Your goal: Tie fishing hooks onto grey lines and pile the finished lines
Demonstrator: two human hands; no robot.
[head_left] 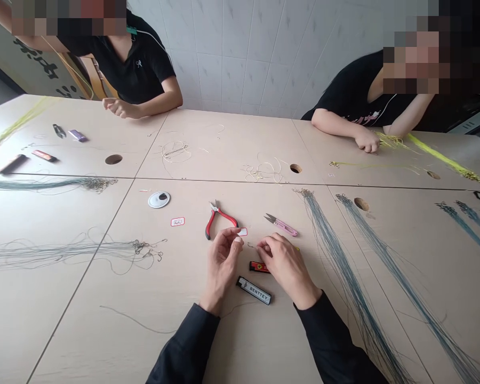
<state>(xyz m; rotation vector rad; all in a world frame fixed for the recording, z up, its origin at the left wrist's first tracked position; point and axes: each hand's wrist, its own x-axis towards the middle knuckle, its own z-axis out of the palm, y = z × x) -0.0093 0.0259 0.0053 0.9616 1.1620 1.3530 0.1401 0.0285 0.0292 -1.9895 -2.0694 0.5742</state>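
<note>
My left hand (pixel 222 261) is raised over the table, its fingertips right by a small white tag (pixel 242 232). My right hand (pixel 286 266) is bent downward, and a thin wire (pixel 252 245) runs from a tiny hook into its fingertips. Just left of the tag lie red-handled pliers (pixel 220 221). Pink thread snips (pixel 282 226) lie beyond my right hand. A small red-and-black packet (pixel 260 266) sits partly under my right hand. Closer to me lies a black-and-white BENTTEY label (pixel 254 290).
Long blue-grey line bundles (pixel 350 277) lie right of my hands, and grey ones (pixel 64 250) to the left. A white disc (pixel 159 199) and a small tag (pixel 177 221) lie to the left. Two co-workers sit opposite; one hand (pixel 366 141) rests near yellow-green lines (pixel 440 154).
</note>
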